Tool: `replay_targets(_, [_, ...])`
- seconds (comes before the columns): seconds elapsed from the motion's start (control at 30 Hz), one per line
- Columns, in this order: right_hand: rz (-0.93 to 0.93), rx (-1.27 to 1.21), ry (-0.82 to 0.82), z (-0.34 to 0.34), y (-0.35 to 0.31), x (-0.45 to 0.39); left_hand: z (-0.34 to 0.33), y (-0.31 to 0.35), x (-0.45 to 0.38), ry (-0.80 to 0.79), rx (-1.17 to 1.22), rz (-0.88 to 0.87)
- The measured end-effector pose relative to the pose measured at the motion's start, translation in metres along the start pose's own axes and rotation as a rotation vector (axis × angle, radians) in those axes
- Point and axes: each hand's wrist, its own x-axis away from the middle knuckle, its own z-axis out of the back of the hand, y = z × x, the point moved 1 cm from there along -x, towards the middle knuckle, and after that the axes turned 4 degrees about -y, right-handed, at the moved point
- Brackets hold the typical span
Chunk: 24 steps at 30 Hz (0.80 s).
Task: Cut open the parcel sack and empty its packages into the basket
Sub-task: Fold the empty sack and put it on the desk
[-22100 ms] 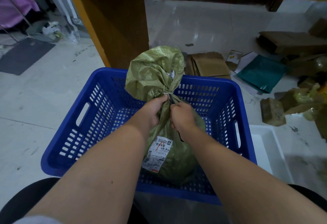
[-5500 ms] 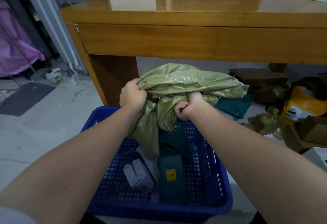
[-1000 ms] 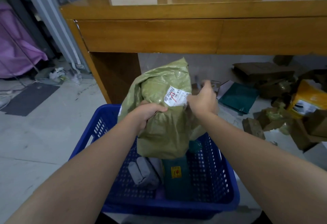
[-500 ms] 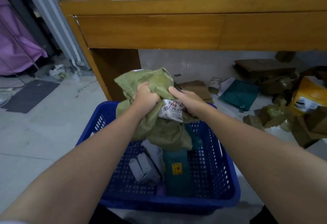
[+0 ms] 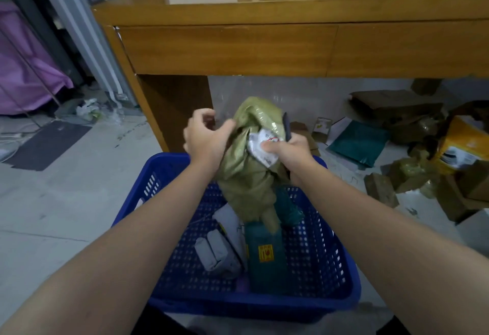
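left hand (image 5: 205, 140) half-open against crumpled green woven sack (image 5: 247, 173) | right hand (image 5: 288, 149) clenched on sack and dark cutter (image 5: 286, 126) | grey and green packages in blue basket (image 5: 341, 263)

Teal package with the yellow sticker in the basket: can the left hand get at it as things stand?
Probably yes. The left hand looks loose at the green sack, and the teal package lies uncovered in the blue basket; only the sack's hanging tail brushes its far end.
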Motion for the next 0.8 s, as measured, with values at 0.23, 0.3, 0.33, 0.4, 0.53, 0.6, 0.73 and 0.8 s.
replay_targets(0.23, [0.06,0.022,-0.008,-0.011,-0.008,0.012,-0.022,-0.01,0.023,-0.545,0.026,0.418])
replay_targets(0.3, [-0.092,-0.054,-0.084,-0.009,-0.009,0.016,-0.024,-0.013,0.029,-0.739,0.196,0.44])
replay_targets(0.33, [-0.155,-0.116,-0.142,-0.006,-0.007,0.017,-0.025,-0.013,0.033,-0.786,0.273,0.408])
replay_targets(0.4, [-0.233,-0.23,-0.271,0.0,-0.004,0.016,-0.023,-0.015,0.038,-0.74,0.373,0.365])
replay_targets(0.53, [-0.211,-0.279,-0.287,0.008,-0.006,0.017,-0.019,-0.02,0.028,-0.435,0.397,0.361])
replay_targets(0.6, [-0.091,-0.195,0.047,0.015,-0.015,0.015,-0.01,-0.022,0.02,-0.342,0.348,0.349])
replay_targets(0.73, [0.209,0.177,0.289,0.032,-0.03,0.007,0.006,-0.019,0.01,-0.349,0.102,0.211])
replay_targets(0.8, [0.137,0.293,0.15,0.03,-0.027,0.004,0.01,-0.014,0.01,-0.401,0.14,0.205])
